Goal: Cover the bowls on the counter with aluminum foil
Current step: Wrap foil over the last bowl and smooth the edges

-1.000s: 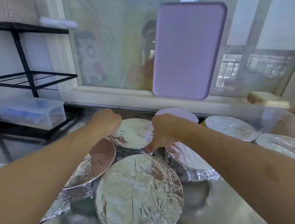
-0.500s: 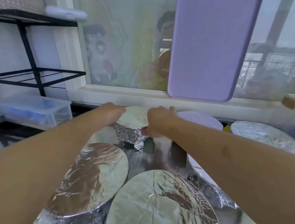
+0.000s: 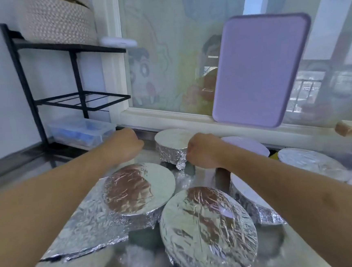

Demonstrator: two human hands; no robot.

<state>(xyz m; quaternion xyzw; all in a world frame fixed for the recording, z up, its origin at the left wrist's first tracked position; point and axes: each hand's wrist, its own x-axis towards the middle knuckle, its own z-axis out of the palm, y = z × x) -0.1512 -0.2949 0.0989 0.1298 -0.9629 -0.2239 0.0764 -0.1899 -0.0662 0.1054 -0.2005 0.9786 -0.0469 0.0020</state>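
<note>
Both hands have slid the far bowl (image 3: 175,147) back, right hand (image 3: 202,152) pinching its foil, left hand (image 3: 126,145) curled beside it; most bowls look covered.

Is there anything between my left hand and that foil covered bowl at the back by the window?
Nothing visible. Only bare counter shows between the left hand and the back bowl. The right hand is already at the bowl's other side, by the crumpled foil flap.

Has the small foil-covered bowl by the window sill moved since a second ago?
Yes. The small foil-covered bowl has gone back toward the white window sill, away from the near foil-covered bowls.
</note>
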